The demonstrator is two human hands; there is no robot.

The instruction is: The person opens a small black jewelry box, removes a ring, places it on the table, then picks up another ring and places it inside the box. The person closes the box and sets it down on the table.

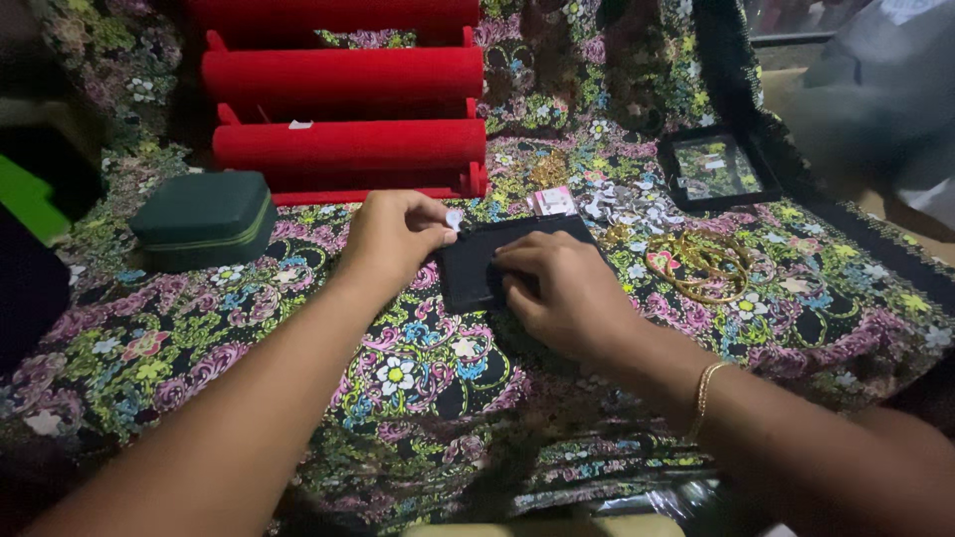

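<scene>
A flat black pad (476, 267) lies on a flower-patterned cloth (249, 328) in the middle of the head view. My right hand (557, 293) rests on the pad's right part, fingers curled and pressing down on it. My left hand (393, 239) sits at the pad's upper left corner and pinches a small pale piece (454, 219) between thumb and fingertips. A gold bangle (704, 390) is on my right wrist.
A red velvet stand with three rolls (348, 149) rises behind the pad. A dark green zip case (204, 214) sits at left. Gold bangles (701, 264) lie at right, near small white tags (622, 204) and a black tray (714, 169).
</scene>
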